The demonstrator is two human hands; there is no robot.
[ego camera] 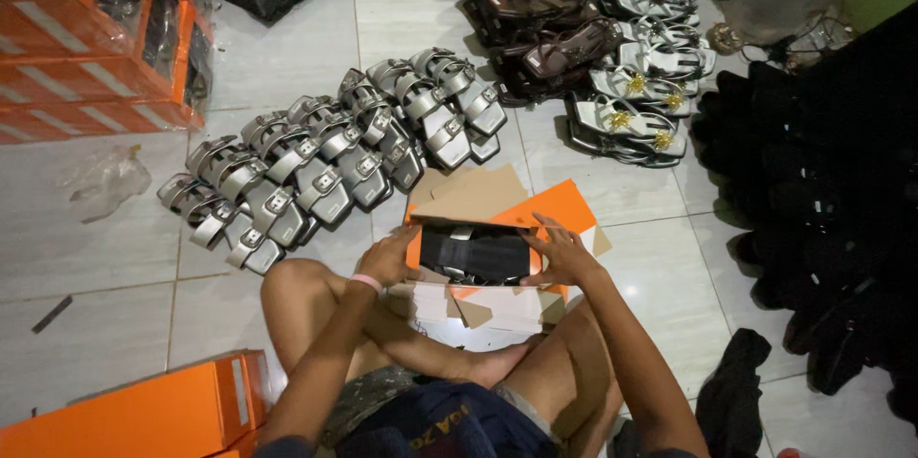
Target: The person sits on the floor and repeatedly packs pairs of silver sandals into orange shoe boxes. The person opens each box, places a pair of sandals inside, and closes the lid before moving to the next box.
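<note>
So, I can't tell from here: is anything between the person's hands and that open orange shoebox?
No. The left hand and right hand already grip the orange shoebox at its sides, with nothing visible between them and it.

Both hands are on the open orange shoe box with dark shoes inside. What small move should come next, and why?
Probably fold the raised flap down over the box: dark shoes already lie inside, and the left hand and right hand grip its two sides.
</note>
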